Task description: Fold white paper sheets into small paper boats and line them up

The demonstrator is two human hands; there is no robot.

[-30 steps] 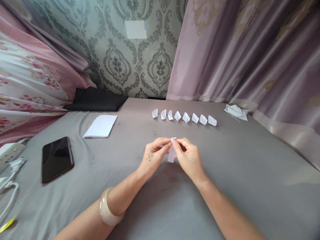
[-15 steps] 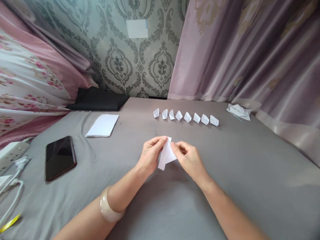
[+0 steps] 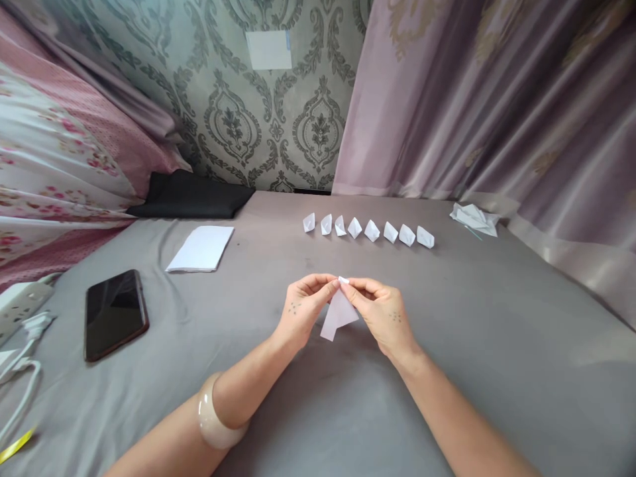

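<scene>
A partly folded piece of white paper (image 3: 340,313) hangs between my two hands, above the grey cloth. My left hand (image 3: 307,306) pinches its top edge between thumb and fingers. Right beside it, my right hand (image 3: 380,310) pinches the same top edge, thumb tips almost meeting. A small folded-over bit of the paper shows above the thumbs, while the lower part flares down with an uneven edge. Beyond my hands, a row of several small folded white paper shapes (image 3: 371,230) stands on the cloth. My fingertips behind the paper are hidden.
A stack of white paper (image 3: 201,249) lies to the left, with a dark phone (image 3: 116,314) nearer me. Power strip (image 3: 20,305) and white cables are at the left edge. Black cloth (image 3: 193,195) lies at the back; paper scraps (image 3: 476,219) sit at the far right.
My right hand has moved up and left to the paper's top edge, beside my left hand. The top of the paper is now folded over, and its lower part hangs wider.
</scene>
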